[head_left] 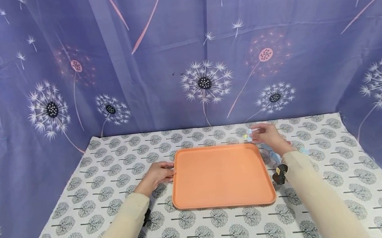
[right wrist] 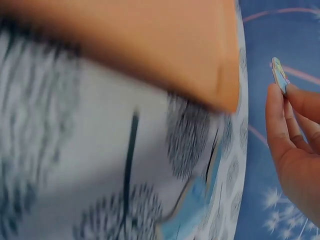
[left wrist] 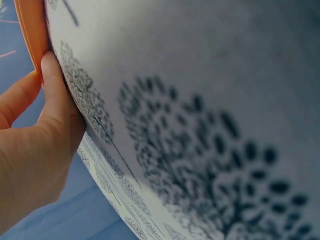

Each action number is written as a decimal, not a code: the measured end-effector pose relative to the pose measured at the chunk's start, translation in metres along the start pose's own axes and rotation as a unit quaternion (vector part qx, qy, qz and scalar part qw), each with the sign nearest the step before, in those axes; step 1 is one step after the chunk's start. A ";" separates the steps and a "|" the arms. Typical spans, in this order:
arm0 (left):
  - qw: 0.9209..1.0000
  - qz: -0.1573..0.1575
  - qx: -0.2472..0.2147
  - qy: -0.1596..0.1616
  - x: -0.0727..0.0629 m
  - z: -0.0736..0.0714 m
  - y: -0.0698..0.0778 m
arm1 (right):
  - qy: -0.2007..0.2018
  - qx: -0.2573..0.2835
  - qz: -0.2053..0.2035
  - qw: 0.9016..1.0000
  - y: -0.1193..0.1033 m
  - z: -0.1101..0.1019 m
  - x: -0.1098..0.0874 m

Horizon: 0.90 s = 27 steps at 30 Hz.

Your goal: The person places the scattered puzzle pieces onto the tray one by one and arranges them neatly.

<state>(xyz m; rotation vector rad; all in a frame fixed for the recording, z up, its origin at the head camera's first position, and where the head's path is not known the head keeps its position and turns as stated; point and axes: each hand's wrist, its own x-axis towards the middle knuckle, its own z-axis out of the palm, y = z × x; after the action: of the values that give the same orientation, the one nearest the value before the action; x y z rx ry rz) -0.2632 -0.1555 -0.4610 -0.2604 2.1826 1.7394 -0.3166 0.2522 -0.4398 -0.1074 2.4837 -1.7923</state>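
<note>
An orange rectangular tray [head_left: 220, 177] lies on the cloth in front of me. My left hand [head_left: 157, 173] pinches its left rim between thumb and fingers; the left wrist view shows the fingertips [left wrist: 49, 67] right at the orange edge. Past the tray's far right corner, my right hand [head_left: 268, 137] holds a small flat piece, light blue with some yellow, that looks like a jigsaw puzzle piece [right wrist: 279, 76]. It is raised upright between thumb and fingers. Similar light-blue pieces [right wrist: 186, 212] lie on the cloth right of the tray, partly hidden by my right wrist and sleeve.
The table is covered by a white cloth [head_left: 206, 235] printed with grey trees. Blue-purple curtains [head_left: 156, 79] with dandelions hang behind it and along both sides. A dark wrist-worn device [head_left: 280, 174] sits under my right sleeve, close to the tray's right edge.
</note>
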 end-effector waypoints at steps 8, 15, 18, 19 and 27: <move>1.000 0.005 0.004 0.000 -0.001 0.001 0.001 | -0.002 0.041 0.011 0.999 -0.013 0.033 0.007; 1.000 0.004 0.017 0.001 -0.001 0.001 0.000 | -0.013 0.014 0.011 1.000 -0.019 0.053 0.010; 1.000 -0.002 0.018 0.004 -0.002 0.001 0.000 | -0.024 0.015 0.008 1.000 -0.023 0.063 0.011; 1.000 -0.001 0.018 0.003 -0.002 0.001 0.000 | -0.027 0.017 0.009 0.999 -0.024 0.067 0.012; 1.000 0.003 0.011 0.002 0.000 0.001 0.000 | -0.045 0.054 0.041 0.997 -0.035 0.099 0.016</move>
<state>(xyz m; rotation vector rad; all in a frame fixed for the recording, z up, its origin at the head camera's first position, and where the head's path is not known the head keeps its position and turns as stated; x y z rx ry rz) -0.2632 -0.1543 -0.4616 -0.2521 2.2070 1.7176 -0.3222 0.1458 -0.4381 -0.0756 2.2910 -1.8400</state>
